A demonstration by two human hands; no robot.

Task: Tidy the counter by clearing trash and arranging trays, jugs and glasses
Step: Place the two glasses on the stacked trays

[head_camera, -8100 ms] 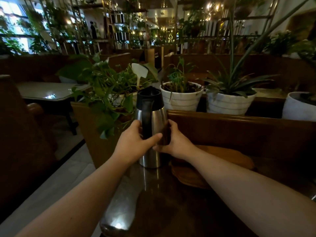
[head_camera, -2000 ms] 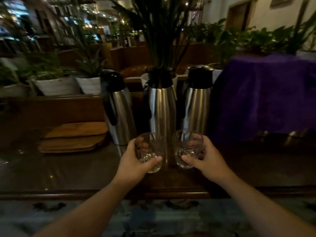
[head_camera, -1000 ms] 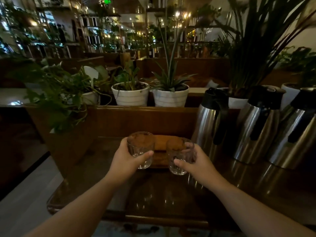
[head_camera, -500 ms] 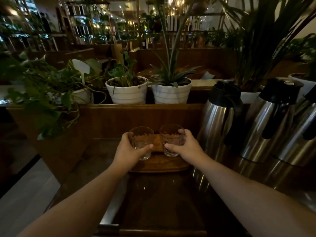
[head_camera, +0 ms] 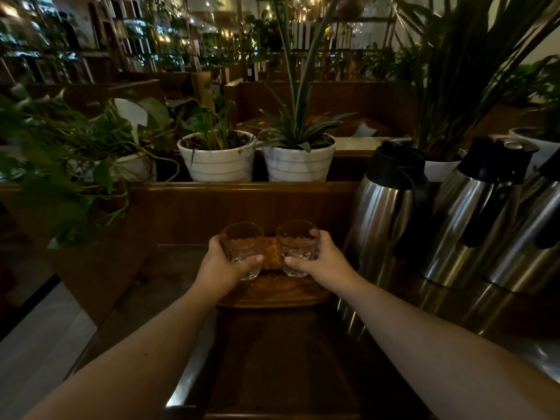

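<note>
glasses, one gripped in each hand, left hand (head_camera: 222,265) and right hand (head_camera: 325,262), have travelled from the jugs (head_camera: 385,219) to above the wooden tray (head_camera: 272,294); placing comes next.

No text, label, brand, number or sign can be read anywhere; the scene is dim, and the blank white plant tag (head_camera: 131,114) at ten o'clock shows no legible marking.

Bare forearms, no sleeves, unadorned hands (head_camera: 272,265)
</note>
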